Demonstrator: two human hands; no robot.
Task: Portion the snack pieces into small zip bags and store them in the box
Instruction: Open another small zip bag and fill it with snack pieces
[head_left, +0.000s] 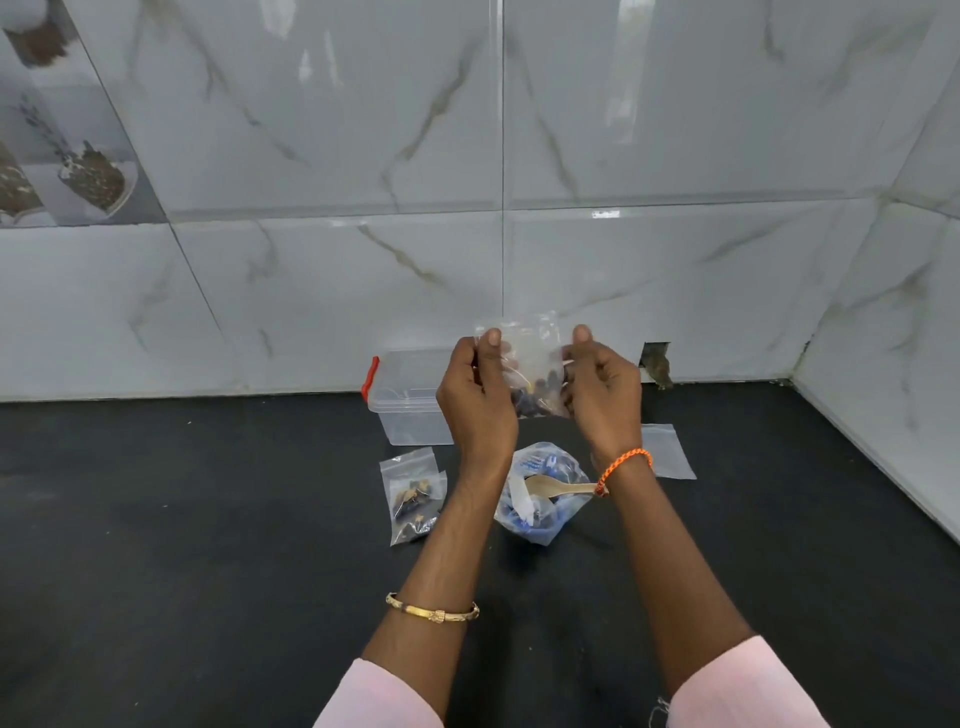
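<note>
Sleeves: pale pink cuffs (748, 686) at the bottom edge, nearest the camera, one on each forearm.
Wrists: thin gold bangle (432, 612) on the left forearm; orange braided thread band (623, 464) on the right wrist.
Left hand (480, 400): raised above the black countertop (182, 545), thumb and fingers pinched on the left edge of a small clear zip bag (530, 364).
Right hand (602, 395): pinched the same way on the right edge of that bag, thumb up near the top strip.
Held bag: upright between both hands, dark snack pieces (537, 397) settled at its bottom; whether the zip strip is sealed cannot be told.
Box: clear plastic storage box with a red latch (405, 405), behind the left hand and partly hidden by it, lid not seen, set against the marbled white wall tiles (363, 156).
Filled bags: small clear zip bags with dark and yellowish pieces (413, 493), flat on the countertop just in front of the box, left of the left forearm.
Supply bag: crumpled clear and blue plastic bag (540, 499) in front and to the right of the box, between the forearms, open at the top.
Spoon: pale wooden spoon (550, 487) lying across the mouth of the supply bag, handle toward the right wrist.
Empty bag: flat clear zip bag (670, 452), well right of the box, just beyond the right wrist.
</note>
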